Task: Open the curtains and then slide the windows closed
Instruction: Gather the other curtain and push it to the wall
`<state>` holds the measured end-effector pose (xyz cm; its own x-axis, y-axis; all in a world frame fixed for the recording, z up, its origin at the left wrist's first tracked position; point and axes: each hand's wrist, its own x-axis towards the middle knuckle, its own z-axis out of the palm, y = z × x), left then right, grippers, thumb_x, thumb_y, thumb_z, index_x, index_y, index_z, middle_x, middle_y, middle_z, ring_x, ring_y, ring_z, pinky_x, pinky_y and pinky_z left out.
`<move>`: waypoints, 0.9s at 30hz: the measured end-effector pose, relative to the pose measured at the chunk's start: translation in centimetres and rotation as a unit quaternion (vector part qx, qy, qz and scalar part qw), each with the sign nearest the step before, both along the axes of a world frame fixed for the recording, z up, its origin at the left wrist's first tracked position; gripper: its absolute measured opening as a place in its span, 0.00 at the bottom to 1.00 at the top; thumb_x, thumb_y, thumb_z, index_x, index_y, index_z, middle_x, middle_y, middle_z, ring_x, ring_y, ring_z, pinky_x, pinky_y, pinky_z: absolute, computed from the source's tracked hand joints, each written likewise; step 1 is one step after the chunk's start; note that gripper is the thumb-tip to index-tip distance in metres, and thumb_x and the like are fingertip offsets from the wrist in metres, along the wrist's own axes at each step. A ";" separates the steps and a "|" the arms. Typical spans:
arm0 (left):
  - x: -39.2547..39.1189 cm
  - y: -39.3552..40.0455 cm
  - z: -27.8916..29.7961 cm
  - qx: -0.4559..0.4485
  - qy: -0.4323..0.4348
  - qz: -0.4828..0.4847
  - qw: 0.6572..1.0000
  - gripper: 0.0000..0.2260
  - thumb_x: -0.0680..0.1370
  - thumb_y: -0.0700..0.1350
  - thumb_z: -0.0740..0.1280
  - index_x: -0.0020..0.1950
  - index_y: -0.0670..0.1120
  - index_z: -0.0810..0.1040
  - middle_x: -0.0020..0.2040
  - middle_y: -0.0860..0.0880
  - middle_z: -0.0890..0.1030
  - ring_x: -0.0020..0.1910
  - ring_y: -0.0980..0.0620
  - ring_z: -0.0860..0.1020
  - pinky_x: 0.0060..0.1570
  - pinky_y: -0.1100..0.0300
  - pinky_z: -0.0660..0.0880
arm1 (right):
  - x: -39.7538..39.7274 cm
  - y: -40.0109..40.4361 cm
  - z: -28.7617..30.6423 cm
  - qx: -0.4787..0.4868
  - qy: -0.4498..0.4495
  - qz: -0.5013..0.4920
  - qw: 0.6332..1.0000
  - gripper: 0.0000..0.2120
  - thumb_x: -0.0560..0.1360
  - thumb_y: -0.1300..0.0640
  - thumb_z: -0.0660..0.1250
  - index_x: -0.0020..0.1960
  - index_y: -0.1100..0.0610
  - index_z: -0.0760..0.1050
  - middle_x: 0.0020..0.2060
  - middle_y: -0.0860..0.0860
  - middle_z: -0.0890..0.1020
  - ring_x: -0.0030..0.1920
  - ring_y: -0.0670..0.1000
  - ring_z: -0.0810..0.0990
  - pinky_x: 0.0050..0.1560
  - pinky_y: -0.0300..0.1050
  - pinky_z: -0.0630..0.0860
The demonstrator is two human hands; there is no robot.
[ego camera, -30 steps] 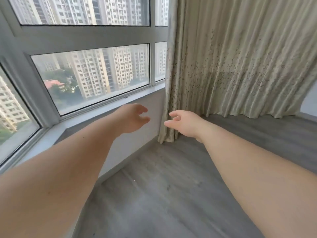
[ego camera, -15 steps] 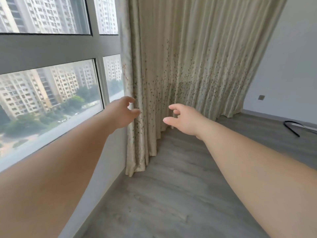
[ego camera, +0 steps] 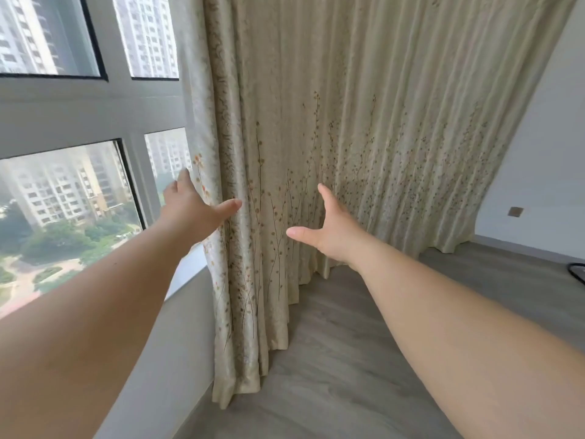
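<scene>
We judge the task barely begun, since the curtain [ego camera: 364, 147] hangs drawn over most of the window [ego camera: 63, 198], its free edge between the fingers and thumb of our spread left hand [ego camera: 193, 210], while our right hand [ego camera: 329, 232] hovers wide before the folds, gripping nothing.

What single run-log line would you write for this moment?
stage: reaching | left hand: open, at edge of cream floral fabric curtain | right hand: open, near folds | curtain: drawn | grey-framed window: partly covered
</scene>
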<state>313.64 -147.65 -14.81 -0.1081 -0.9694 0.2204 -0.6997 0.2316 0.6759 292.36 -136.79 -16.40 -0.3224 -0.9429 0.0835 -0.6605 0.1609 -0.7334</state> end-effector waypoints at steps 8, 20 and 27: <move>-5.8 -13.6 0.1 -0.047 0.046 0.080 0.995 0.56 0.58 0.71 0.68 0.73 0.53 0.39 0.76 0.49 0.42 0.73 0.45 0.48 0.67 0.44 0.57 | -5.6 -15.0 1.0 0.008 -0.001 0.035 0.999 0.52 0.64 0.36 0.72 0.73 0.38 0.37 0.77 0.50 0.45 0.75 0.55 0.48 0.71 0.62 0.53; -17.5 -35.4 0.1 -0.069 0.117 -0.032 0.990 0.59 0.54 0.72 0.68 0.70 0.58 0.31 0.74 0.48 0.32 0.73 0.45 0.41 0.68 0.39 0.50 | -12.0 -35.2 1.6 -0.023 -0.005 -0.051 0.998 0.53 0.64 0.38 0.73 0.74 0.39 0.37 0.76 0.49 0.46 0.74 0.54 0.54 0.69 0.55 0.58; -25.6 -43.6 0.0 -0.072 0.150 -0.115 0.979 0.57 0.55 0.68 0.72 0.68 0.64 0.33 0.75 0.47 0.36 0.73 0.43 0.48 0.66 0.44 0.55 | -17.6 -42.5 1.5 -0.022 -0.010 -0.087 0.996 0.53 0.63 0.36 0.73 0.72 0.36 0.37 0.76 0.47 0.44 0.74 0.54 0.53 0.67 0.56 0.58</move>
